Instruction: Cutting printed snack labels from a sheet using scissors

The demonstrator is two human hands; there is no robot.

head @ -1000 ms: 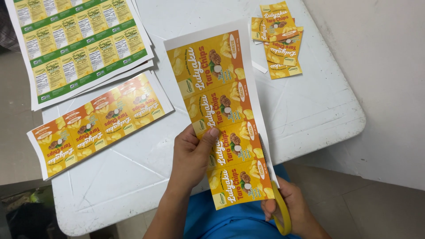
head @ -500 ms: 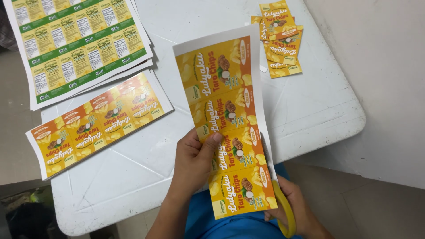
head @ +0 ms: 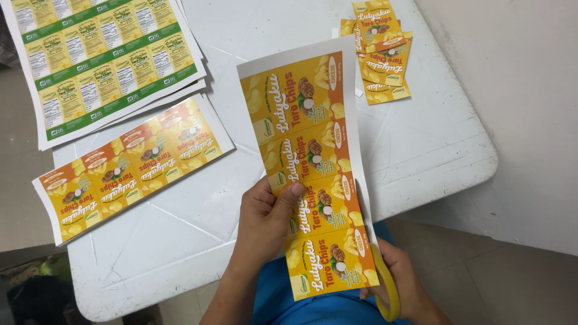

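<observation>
The left hand is pinching a label strip, thumb lying across its printed face and fingers curled behind its left edge. The strip is a tall band of four orange-and-yellow labels with a white margin at the top and along the right side, and it is standing tilted above the near edge of the white tabletop, its lower end hanging over blue-clothed legs. The right hand is gripping yellow-handled scissors, fingers closed through the loop; the blades are running up along the strip's right margin, between the printed area and the white border, though most of their length is hidden behind the paper. Lying flat on the tabletop to the left is a second strip of the same orange labels, angled toward the corner. Beyond it, at the far left, a stack of sheets printed with green-and-yellow labels is overlapping the tabletop's edge. At the far right, a small pile of cut labels is sitting well apart from both hands, with a thin white offcut just beside it.
</observation>
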